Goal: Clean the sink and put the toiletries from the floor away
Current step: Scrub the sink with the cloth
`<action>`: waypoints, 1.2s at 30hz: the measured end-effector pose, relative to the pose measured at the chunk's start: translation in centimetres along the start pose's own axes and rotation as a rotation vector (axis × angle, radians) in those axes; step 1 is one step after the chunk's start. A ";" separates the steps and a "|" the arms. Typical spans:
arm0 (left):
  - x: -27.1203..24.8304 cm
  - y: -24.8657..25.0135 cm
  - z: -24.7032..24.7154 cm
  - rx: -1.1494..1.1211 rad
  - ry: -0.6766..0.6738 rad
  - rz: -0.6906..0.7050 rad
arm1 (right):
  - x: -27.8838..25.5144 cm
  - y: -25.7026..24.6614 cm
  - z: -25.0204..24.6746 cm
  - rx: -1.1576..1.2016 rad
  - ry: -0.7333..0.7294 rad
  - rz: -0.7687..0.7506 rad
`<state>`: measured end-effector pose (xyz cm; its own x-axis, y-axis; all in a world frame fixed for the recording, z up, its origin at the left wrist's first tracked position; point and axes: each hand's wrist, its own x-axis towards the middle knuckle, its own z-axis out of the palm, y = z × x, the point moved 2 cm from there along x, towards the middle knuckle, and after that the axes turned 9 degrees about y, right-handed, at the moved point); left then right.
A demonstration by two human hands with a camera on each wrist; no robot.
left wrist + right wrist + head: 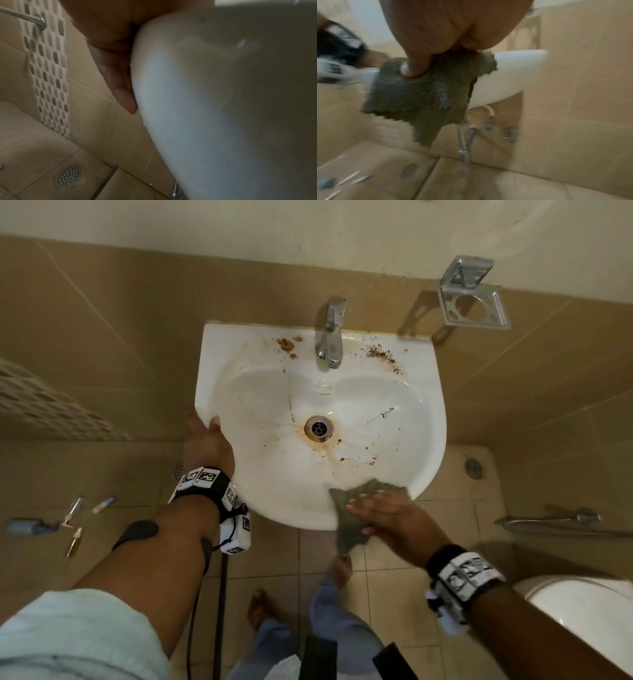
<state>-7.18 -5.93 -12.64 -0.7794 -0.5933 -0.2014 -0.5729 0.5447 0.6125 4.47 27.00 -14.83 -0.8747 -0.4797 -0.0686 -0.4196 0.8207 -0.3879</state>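
Wiping step: right hand (390, 522) pinches frayed grey-green cloth (356, 515) against stained white ceramic sink (274, 494) front rim; left hand (205, 440) clasps its left edge. Next, presumably, basin stains; scattered small toiletries (73, 518) lie floorward, left of sink.

Your left hand (205, 445) is reaching forward with the arm nearly straight, thumb hooked over an edge and fingers (120, 86) lying straight and together underneath. Your right hand (387, 522) is turned palm down, fingers extended to the left, thumb (414, 67) pressing inward in a pinch. Both wrists are wearing marker bands.
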 end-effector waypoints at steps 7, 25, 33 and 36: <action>1.1 -1.0 1.2 -0.028 0.060 -0.040 | -0.8 -3.3 1.2 0.051 0.150 0.131; 2.6 -2.8 3.0 0.061 0.103 -0.034 | -1.0 7.6 -4.5 0.061 0.060 0.034; 2.8 -2.7 3.0 0.102 0.120 -0.008 | 7.3 -8.7 5.4 0.268 -0.149 -0.102; 2.4 -2.4 3.0 0.104 0.121 0.003 | 8.5 -9.9 7.1 0.238 -0.115 -0.225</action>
<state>-8.44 -6.91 -16.90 -0.7481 -0.6556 -0.1024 -0.5989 0.6007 0.5295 2.88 12.57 -18.14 -0.7280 -0.6833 -0.0552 -0.5185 0.6016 -0.6076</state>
